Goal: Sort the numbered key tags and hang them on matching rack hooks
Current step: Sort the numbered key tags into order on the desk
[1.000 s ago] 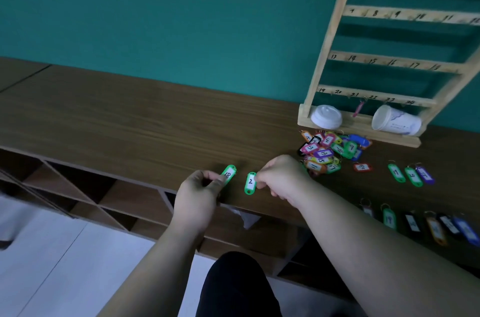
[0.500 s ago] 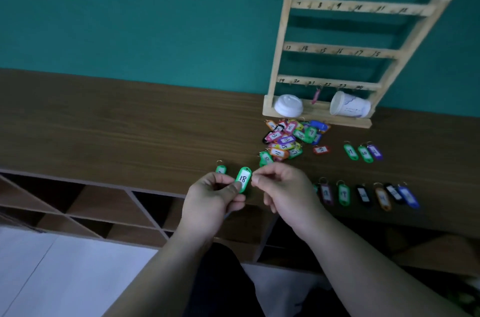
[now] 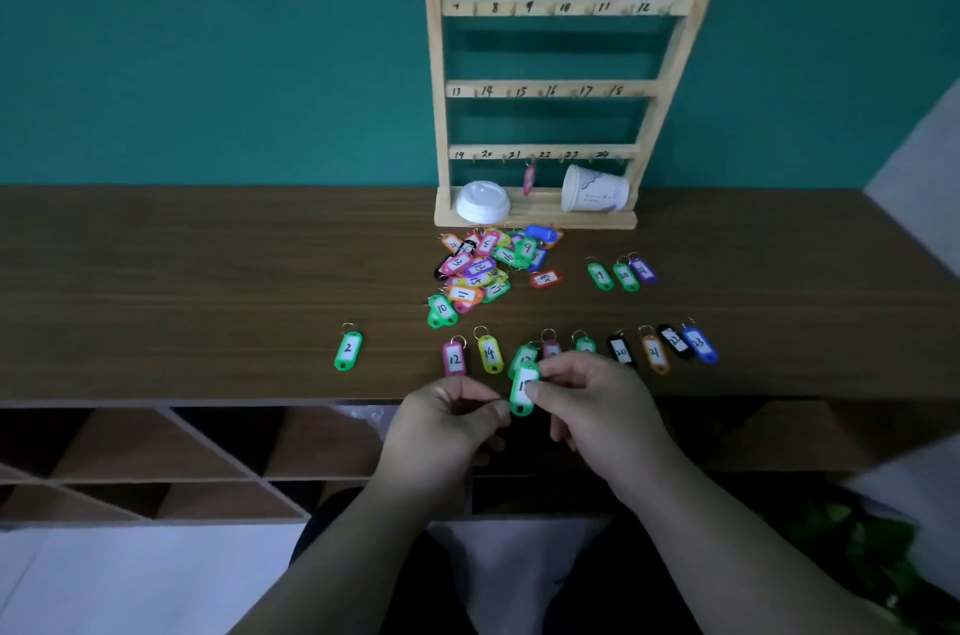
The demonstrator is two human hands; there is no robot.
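A green key tag [image 3: 522, 390] hangs over the table's front edge, pinched by my right hand [image 3: 597, 413] at its upper part and touched at its lower end by the fingertips of my left hand [image 3: 447, 426]. Behind the hands a row of sorted tags lies on the wooden table [image 3: 208, 296]: a pink 12 [image 3: 454, 359], a yellow 14 [image 3: 490, 353], then several more to the right up to a blue 23 [image 3: 700, 344]. A green tag 2 [image 3: 348, 350] lies alone to the left. A mixed pile of tags [image 3: 483, 268] sits before the numbered wooden rack [image 3: 545, 88].
One pink tag [image 3: 529, 179] hangs on the rack's lowest rail. A white lid [image 3: 483, 202] and a tipped paper cup [image 3: 595, 190] rest on the rack's base. Three tags [image 3: 621, 273] lie right of the pile. Open cubby shelves [image 3: 156, 457] run under the tabletop.
The view has swung right and closer. The green tag 2 was left on the table at the left; both hands carried the other green tag rightward to the row of sorted tags.
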